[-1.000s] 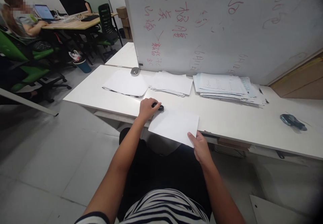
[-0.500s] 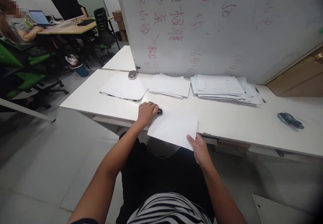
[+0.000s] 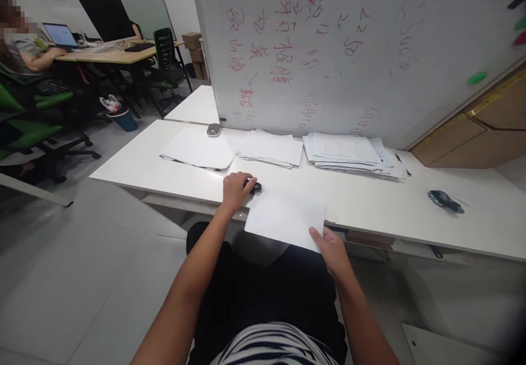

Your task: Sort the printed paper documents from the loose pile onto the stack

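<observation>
My left hand (image 3: 235, 188) is closed over a small black object (image 3: 255, 187) at the front of the white table (image 3: 143, 162); it looks like a stapler, though most of it is hidden. My right hand (image 3: 332, 249) pinches the near right corner of a blank white sheet (image 3: 285, 216) that hangs partly over the table's front edge. The black object sits at that sheet's far left corner.
Three piles of paper (image 3: 269, 147) lie along the foot of a whiteboard (image 3: 349, 41) with red writing. A dark object (image 3: 444, 201) lies at the table's right, a small grey one (image 3: 213, 129) near the board. A person (image 3: 24, 52) sits at a far desk with a laptop.
The view has tilted up a little and shifted. Both hands keep their hold; the sheet has slid slightly toward me.
</observation>
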`<state>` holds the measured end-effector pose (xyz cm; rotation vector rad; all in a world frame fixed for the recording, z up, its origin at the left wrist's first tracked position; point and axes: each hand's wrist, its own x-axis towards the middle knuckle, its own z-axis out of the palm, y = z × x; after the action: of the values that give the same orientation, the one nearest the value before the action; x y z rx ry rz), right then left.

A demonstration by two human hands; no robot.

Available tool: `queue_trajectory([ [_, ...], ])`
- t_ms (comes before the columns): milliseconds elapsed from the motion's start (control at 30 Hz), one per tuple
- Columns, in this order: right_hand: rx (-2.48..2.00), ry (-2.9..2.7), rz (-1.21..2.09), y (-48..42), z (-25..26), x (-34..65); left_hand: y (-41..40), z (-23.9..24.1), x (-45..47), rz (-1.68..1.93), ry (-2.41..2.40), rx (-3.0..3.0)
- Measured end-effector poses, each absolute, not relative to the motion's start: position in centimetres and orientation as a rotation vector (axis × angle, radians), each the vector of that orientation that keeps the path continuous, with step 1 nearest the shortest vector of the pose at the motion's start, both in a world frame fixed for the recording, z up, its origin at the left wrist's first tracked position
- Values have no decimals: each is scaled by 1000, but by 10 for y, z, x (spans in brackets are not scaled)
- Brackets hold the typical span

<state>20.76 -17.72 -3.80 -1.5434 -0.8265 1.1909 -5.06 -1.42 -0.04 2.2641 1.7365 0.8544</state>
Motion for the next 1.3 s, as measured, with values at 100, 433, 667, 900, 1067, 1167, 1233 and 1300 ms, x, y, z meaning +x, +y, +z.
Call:
queue_trajectory([
  [100,-1648,-976,1030,-184,-19,228,-14,-1,-51,859,1729,2275],
  [433,-1668,-828,486,-201,2,275,-15,-4,-50,899,1758,2283],
  [667,-1496,-735,616,-192,-6,261,-15,-4,-49,893,1758,2272],
  [900,-1583,-779,649,-188,-23,267,-17,-2,-50,910,1743,2283],
  [1067,-1585,-810,556,-161,-21,285,-16,-3,-50,893,1772,2313],
  [1167,-1669,-914,371,-111,2,315,-16,-3,-49,876,1788,2311],
  [1233,-1756,-1024,214,-66,21,342,-15,-4,-48,881,1795,2304],
  [1300,-1854,-1148,74,-19,37,368,-15,-4,-48,898,1798,2304],
])
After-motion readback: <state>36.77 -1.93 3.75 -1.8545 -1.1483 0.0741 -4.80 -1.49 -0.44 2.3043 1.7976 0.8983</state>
